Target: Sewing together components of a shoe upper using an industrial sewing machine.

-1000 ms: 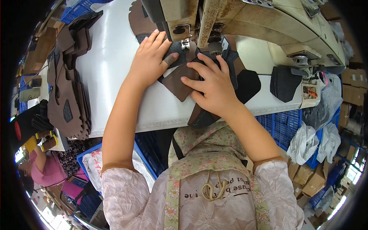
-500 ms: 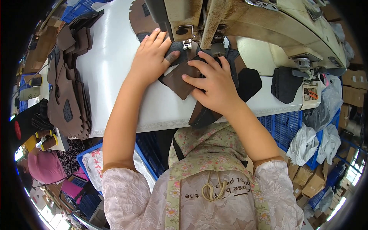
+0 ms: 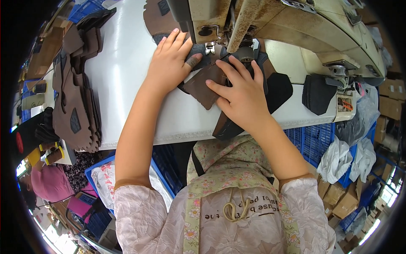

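Note:
My left hand [image 3: 169, 65] lies with its fingers stretched out on dark brown leather-like work [image 3: 163, 19], beside the presser foot [image 3: 210, 48] of a sewing machine [image 3: 275, 27]. A greyish band wraps its thumb. On the other side, my right hand [image 3: 243, 91] rests palm down, fingers spread, over a brown flap [image 3: 206, 87] of the work. Black parts of the work [image 3: 278, 91] reach out to the right of this hand, and a dark tip [image 3: 226, 127] hangs at the table's front edge. The needle point and the seam cannot be made out.
Stacked brown cut pieces [image 3: 74, 110] lie along the left of the white table [image 3: 114, 84]. A black piece [image 3: 318, 94] sits at the right, by the machine base. Blue crates [image 3: 311, 142] stand below the table. Another person in pink [image 3: 53, 182] is at the far left.
The view has shifted slightly. My right hand's fingers have slid a little to the right on the brown flap and spread wider. My left hand has stayed almost in place.

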A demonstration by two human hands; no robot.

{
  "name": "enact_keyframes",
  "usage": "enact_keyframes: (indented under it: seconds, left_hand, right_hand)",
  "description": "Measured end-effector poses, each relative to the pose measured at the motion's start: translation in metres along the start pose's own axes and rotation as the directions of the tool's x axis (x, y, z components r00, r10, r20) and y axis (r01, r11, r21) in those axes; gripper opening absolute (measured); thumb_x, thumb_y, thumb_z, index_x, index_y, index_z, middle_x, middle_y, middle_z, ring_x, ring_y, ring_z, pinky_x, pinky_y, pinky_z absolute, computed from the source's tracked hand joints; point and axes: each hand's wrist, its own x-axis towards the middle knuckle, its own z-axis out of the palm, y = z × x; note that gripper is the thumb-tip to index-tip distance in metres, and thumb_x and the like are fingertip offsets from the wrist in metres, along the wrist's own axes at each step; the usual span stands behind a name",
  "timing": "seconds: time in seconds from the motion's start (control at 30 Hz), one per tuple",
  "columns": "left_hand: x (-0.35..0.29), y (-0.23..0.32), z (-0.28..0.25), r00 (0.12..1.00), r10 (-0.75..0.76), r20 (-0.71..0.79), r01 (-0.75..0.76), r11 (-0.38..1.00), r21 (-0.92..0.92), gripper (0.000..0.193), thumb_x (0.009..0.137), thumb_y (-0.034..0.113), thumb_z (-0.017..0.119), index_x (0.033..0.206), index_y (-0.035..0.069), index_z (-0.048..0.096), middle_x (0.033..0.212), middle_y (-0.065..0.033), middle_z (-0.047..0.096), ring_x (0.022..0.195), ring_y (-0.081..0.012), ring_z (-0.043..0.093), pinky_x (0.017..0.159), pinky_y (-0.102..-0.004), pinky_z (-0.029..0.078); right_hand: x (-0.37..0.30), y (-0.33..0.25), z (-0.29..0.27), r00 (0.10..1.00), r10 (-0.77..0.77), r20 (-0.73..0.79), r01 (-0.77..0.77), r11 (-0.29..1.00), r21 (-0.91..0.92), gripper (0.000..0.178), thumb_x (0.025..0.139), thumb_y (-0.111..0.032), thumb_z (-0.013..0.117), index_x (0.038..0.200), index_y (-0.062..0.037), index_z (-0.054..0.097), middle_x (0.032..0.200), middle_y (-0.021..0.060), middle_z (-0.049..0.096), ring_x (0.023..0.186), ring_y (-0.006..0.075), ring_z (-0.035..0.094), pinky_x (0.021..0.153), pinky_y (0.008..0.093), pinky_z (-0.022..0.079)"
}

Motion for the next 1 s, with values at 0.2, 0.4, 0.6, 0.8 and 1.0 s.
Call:
enact_keyframes:
  seconds: [0.2,0.4,0.6,0.8,1.0]
  left_hand:
    - [0.000,0.002,-0.002,1.000,-0.010,-0.004,0.010,1.000,0.007,0.052,0.096,0.043,0.054,0.138,0.012,0.051,0.146,-0.0106,0.048,0.143,-0.0294,0.035,0.117,-0.0453,0.027]
    - [0.001,0.000,-0.001,1.000,-0.003,0.008,0.003,1.000,0.027,0.053,0.096,0.044,0.054,0.139,0.013,0.050,0.148,-0.0091,0.046,0.143,-0.0275,0.034,0.117,-0.0449,0.027]
    - [0.005,-0.002,0.002,1.000,-0.014,0.007,0.013,0.998,0.069,0.054,0.096,0.045,0.053,0.140,0.013,0.050,0.148,-0.0089,0.047,0.143,-0.0274,0.034,0.117,-0.0456,0.028]
    - [0.013,-0.010,0.004,1.000,0.030,-0.001,-0.030,0.994,0.105,0.053,0.096,0.046,0.054,0.136,0.012,0.053,0.144,-0.0094,0.050,0.141,-0.0279,0.037,0.113,-0.0476,0.032]
    - [0.021,-0.013,0.004,1.000,0.025,0.016,-0.027,0.994,0.107,0.053,0.096,0.047,0.054,0.134,0.011,0.054,0.142,-0.0104,0.051,0.141,-0.0280,0.038,0.113,-0.0475,0.033]
  right_hand:
    - [-0.002,0.001,0.002,1.000,0.029,0.007,-0.030,1.000,0.010,0.032,0.074,-0.015,0.070,0.106,-0.0185,0.076,0.138,0.0100,0.053,0.131,0.0320,0.044,0.108,0.0639,0.023]
    - [-0.002,0.001,0.003,1.000,0.030,-0.009,-0.029,0.999,0.025,0.033,0.075,-0.015,0.069,0.106,-0.0197,0.076,0.137,0.0145,0.053,0.133,0.0319,0.043,0.110,0.0611,0.023]
    - [-0.001,0.001,0.005,0.999,0.043,-0.025,-0.043,0.999,-0.006,0.034,0.076,-0.016,0.068,0.109,-0.0214,0.076,0.137,0.0196,0.051,0.135,0.0320,0.042,0.113,0.0573,0.022]
    - [0.001,0.001,0.008,0.997,0.074,-0.002,-0.074,0.997,-0.037,0.039,0.078,-0.017,0.067,0.116,-0.0251,0.073,0.145,0.0182,0.045,0.139,0.0304,0.039,0.114,0.0565,0.020]
    - [0.006,0.005,0.013,0.997,0.056,-0.051,-0.058,0.998,-0.030,0.035,0.078,-0.017,0.068,0.112,-0.0231,0.075,0.140,0.0193,0.048,0.136,0.0339,0.041,0.112,0.0590,0.022]
